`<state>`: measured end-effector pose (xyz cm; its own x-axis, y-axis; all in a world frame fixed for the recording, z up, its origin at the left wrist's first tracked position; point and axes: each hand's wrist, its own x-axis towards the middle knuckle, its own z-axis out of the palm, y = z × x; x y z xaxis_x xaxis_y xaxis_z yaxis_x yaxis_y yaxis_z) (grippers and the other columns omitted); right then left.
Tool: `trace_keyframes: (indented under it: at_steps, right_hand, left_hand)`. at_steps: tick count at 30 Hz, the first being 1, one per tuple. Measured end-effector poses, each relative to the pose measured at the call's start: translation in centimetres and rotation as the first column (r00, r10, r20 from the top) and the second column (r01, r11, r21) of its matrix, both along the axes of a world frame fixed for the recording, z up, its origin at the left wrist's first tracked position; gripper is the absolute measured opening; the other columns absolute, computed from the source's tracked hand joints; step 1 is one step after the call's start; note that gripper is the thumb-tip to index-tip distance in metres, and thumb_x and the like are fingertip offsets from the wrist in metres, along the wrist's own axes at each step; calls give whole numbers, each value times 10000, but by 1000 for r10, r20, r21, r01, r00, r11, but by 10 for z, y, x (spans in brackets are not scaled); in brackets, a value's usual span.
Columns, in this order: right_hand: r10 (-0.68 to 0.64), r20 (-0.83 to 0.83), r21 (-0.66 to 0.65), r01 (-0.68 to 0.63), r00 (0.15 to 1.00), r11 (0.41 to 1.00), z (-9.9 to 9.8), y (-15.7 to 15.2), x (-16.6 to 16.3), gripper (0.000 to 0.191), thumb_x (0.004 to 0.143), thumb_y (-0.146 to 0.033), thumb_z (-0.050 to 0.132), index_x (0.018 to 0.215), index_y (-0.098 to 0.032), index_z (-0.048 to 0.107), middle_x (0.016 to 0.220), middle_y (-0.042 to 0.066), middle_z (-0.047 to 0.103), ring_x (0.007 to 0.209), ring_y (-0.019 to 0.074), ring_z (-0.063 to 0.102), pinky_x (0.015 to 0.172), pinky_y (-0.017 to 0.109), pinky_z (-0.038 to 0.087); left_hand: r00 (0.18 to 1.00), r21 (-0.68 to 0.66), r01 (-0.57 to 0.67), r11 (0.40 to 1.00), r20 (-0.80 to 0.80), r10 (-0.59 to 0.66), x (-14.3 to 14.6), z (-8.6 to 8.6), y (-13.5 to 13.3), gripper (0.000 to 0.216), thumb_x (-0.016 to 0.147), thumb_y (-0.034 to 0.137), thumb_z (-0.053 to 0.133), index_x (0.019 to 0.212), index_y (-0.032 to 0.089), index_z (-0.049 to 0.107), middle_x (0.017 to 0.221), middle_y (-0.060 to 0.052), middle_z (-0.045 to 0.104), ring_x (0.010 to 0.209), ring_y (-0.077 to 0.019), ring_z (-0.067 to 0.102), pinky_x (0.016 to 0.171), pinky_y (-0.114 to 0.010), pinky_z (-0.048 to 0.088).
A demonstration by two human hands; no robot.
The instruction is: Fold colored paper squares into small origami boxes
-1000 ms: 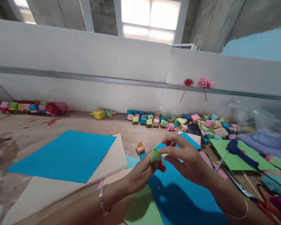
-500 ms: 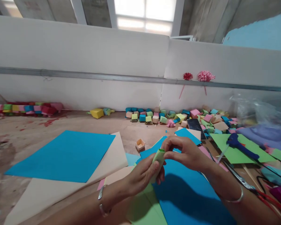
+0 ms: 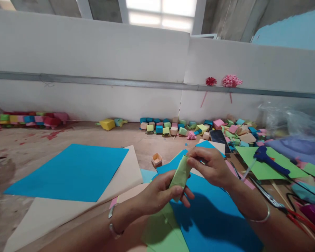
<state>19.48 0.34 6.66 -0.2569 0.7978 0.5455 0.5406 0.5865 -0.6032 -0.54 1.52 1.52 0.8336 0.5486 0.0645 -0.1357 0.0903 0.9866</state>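
blue sheet (image 3: 70, 171) well left of the fingers (image 3: 199, 154), peach box (image 3: 156, 159) just beyond them, left hand (image 3: 157, 192) half-curled around folded green paper (image 3: 180, 176), tilted between both hands, right hand (image 3: 210, 166) pinching its top end, glue gun (image 3: 274, 165) to their right

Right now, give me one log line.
left hand: holds folded green paper | right hand: pinches its top end | nearby: peach box

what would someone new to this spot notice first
Probably the big blue sheet on the left of the table, lying on pale paper. Next, the folded green strip near the middle, between the left hand and right hand. Then the pink flower at the wall rail, upper right.
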Motion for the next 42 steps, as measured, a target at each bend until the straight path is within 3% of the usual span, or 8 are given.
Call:
trace_keyframes:
  at_steps: [5,9,16,18,21,24,35,42]
  right_hand:
    - [-39,-166,-17,36,985,999,-9,2,-4,130,824,-195,550,705,-179,600,658,0,596,579,116,517,497,229,414]
    - [-75,-221,66,91,973,994,-16,6,-9,142,784,-147,550,649,-193,553,656,-7,596,598,118,531,521,232,429]
    - [1,-246,149,37,969,988,-21,9,-10,195,820,-181,573,644,-201,493,705,11,609,646,134,570,572,256,466]
    - [34,-202,204,8,979,979,-19,7,-11,192,839,-178,556,661,-204,488,714,16,614,659,140,579,589,266,471]
    - [89,-112,304,-52,990,951,-16,2,-15,191,844,-153,564,679,-206,485,703,11,616,640,127,577,582,252,466]
    - [108,-45,386,-82,993,919,-15,-1,-19,189,837,-142,600,695,-203,491,700,16,624,628,118,577,568,233,463]
    - [69,-35,468,-45,997,883,-16,-4,-22,201,816,-96,633,693,-195,508,698,27,630,638,115,577,582,233,479]
    - [79,-157,375,-15,984,927,-24,-8,-23,194,785,-114,684,818,-217,523,736,-1,610,675,126,589,605,248,499]
  left_hand:
    - [999,24,-37,999,22,36,0,4,-2,392,921,443,516,1157,130,496,992,-148,694,777,-216,707,761,-337,498]
    - [998,77,-56,995,-25,58,1,8,-6,371,926,471,489,1080,136,531,1000,-136,688,777,-215,707,731,-304,481]
    - [982,200,-163,966,-59,178,1,4,-8,377,941,479,432,1058,143,558,997,-118,677,819,-208,668,686,-287,463]
    - [959,316,-227,921,-93,268,0,6,-8,348,926,459,472,1033,150,591,974,-98,669,843,-203,630,690,-282,454]
    - [873,486,-394,780,-68,483,-1,14,-8,256,859,408,597,894,156,633,836,-44,631,760,-167,554,670,-264,427]
    - [794,512,-528,678,16,607,-2,20,-9,185,793,332,681,765,155,635,723,-5,577,655,-128,500,614,-239,400]
    - [760,525,-610,593,175,626,-4,19,-7,156,822,276,649,730,155,682,702,-27,627,664,-139,561,624,-247,437]
    - [753,552,-625,552,240,613,-5,17,-5,145,820,248,662,707,158,666,682,-21,623,647,-132,555,611,-244,441]
